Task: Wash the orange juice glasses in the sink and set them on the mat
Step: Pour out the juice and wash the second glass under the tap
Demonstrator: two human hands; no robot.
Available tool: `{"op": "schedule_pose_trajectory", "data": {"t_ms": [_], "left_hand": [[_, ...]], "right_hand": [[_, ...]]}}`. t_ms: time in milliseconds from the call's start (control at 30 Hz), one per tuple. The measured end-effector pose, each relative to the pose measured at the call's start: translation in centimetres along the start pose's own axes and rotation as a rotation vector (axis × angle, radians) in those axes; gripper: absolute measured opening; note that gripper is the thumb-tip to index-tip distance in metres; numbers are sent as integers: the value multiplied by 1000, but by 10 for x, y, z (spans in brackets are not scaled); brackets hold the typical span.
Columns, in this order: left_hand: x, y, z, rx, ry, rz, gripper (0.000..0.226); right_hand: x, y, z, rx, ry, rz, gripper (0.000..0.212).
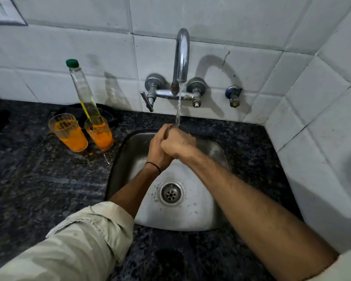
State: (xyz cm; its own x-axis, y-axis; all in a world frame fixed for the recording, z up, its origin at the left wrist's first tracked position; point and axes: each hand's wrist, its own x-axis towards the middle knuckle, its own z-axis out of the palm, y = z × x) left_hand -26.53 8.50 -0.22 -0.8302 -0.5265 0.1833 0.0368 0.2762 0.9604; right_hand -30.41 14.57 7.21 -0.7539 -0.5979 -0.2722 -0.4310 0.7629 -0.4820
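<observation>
Over the steel sink (190, 216), my left hand (159, 148) and my right hand (178, 146) are pressed together around a clear glass (184, 129). Only the glass's rim shows above my fingers. Water from the tap (182, 55) streams onto that rim. My right hand's fingers curl round the glass, and my left hand wraps it from the left. Two more glasses with orange juice residue, one (69, 134) and the other (99, 132), stand on the counter to the left of the sink.
A tall clear bottle (83, 92) with a green cap stands behind the juice glasses. A dark flat mat-like thing (107, 114) lies by the wall behind them. The counter (39, 179) is dark speckled stone. Tiled walls close in at the back and right.
</observation>
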Motion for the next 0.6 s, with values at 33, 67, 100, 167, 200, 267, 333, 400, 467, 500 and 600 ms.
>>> {"op": "schedule_pose_trajectory", "data": {"t_ms": [33, 67, 100, 167, 200, 267, 333, 400, 467, 500, 600], "left_hand": [[1, -1, -2, -18, 4, 5, 12], [2, -2, -5, -24, 10, 13, 11], [3, -3, -10, -20, 11, 24, 14], [5, -7, -21, -24, -34, 47, 23], [5, -9, -26, 15, -69, 66, 37], [6, -9, -30, 110, -145, 47, 52], [9, -9, -26, 147, -154, 51, 54], [10, -6, -22, 136, -150, 63, 56], [11, -7, -20, 96, -133, 70, 54], [9, -8, -19, 89, -109, 58, 51], [1, -13, -13, 139, -6, -8, 37]], "right_hand": [[-1, 1, 7, -18, 49, -39, 15], [-4, 5, 11, -52, 87, -107, 14], [-7, 11, 10, -103, 114, -204, 16], [-8, 27, 0, -265, 100, -463, 26], [-5, 34, -9, -401, 44, -595, 31], [7, 42, -28, -739, -70, -786, 38], [17, 41, -40, -947, -149, -828, 38], [21, 35, -37, -935, -176, -746, 37], [20, 25, -28, -770, -183, -583, 36], [18, 20, -23, -660, -188, -475, 34], [15, 6, -8, -298, -122, -184, 26]]}}
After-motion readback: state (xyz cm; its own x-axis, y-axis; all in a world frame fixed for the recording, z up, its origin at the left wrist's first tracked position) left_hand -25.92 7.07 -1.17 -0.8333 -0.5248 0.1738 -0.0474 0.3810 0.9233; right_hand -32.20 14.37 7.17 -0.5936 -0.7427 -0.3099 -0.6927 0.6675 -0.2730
